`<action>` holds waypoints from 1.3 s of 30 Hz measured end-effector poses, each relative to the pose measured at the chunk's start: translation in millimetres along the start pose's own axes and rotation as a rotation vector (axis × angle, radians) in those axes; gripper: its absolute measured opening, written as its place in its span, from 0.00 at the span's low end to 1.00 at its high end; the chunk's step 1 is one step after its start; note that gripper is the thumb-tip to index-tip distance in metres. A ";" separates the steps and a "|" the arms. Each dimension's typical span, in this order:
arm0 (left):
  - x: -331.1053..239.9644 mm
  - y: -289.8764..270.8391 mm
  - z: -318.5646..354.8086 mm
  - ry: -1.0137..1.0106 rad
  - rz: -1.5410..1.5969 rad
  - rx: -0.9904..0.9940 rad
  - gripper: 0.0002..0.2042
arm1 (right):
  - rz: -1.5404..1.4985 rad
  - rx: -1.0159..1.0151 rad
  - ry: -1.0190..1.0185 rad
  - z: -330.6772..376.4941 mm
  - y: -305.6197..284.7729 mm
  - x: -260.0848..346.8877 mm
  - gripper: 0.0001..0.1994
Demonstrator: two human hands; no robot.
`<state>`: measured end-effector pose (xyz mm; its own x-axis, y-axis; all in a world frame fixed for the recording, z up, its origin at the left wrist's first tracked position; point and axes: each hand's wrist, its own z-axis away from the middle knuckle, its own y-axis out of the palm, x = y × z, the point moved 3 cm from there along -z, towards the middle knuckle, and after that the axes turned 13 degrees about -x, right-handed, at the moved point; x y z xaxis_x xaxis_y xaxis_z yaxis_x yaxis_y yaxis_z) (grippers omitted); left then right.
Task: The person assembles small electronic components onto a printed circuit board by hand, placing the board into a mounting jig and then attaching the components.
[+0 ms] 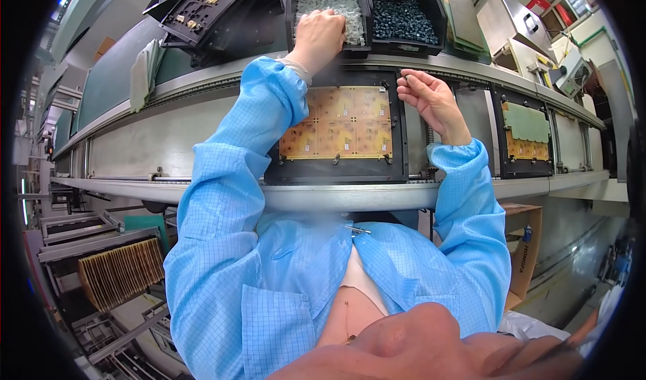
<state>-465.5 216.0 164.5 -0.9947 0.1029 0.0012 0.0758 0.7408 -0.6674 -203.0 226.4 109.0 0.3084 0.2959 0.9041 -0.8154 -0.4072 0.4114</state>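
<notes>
Left hand (321, 37) dips into bin of white parts (330, 6), grip state unclear. Right hand (431, 97) pinches small part at carrier (336, 171) edge. Yellow board panel (336, 121) looks mostly unpopulated; insertion early.

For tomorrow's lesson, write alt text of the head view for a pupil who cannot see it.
A person in a blue coat reaches the left hand into a bin of small white parts, while the right hand pinches a tiny part above a black tray carrying a yellow circuit panel on a conveyor.
</notes>
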 end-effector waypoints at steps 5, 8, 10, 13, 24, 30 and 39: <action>-2.0 1.4 -6.3 -0.046 0.194 -0.054 0.05 | -0.046 0.051 0.000 -4.3 -13.2 -2.6 0.14; -0.9 3.6 -9.7 -0.055 0.293 -0.091 0.04 | 0.088 0.042 -0.026 -7.9 -18.7 2.1 0.13; -0.2 4.3 -8.8 -0.075 0.372 -0.161 0.05 | 0.209 -0.004 -0.089 -8.3 -17.6 5.1 0.13; -4.6 -6.3 -2.4 -0.094 0.519 -0.184 0.06 | 0.441 -0.086 -0.248 -6.0 -18.8 7.7 0.12; -9.4 -21.5 74.4 -0.463 0.879 0.025 0.08 | 1.208 -0.250 -0.642 3.3 -8.8 -14.4 0.07; -4.2 -17.2 96.3 -0.543 0.972 0.052 0.09 | 1.292 -0.275 -0.714 0.7 -5.3 -19.4 0.07; -1.3 -16.3 99.3 -0.544 0.949 0.065 0.09 | 1.464 -0.250 -0.795 -6.5 -4.0 -25.2 0.08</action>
<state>-472.4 137.9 101.4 -0.4328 0.2945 -0.8521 0.8391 0.4771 -0.2613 -210.7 226.2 83.8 -0.6356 -0.6910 0.3442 -0.6479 0.2350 -0.7246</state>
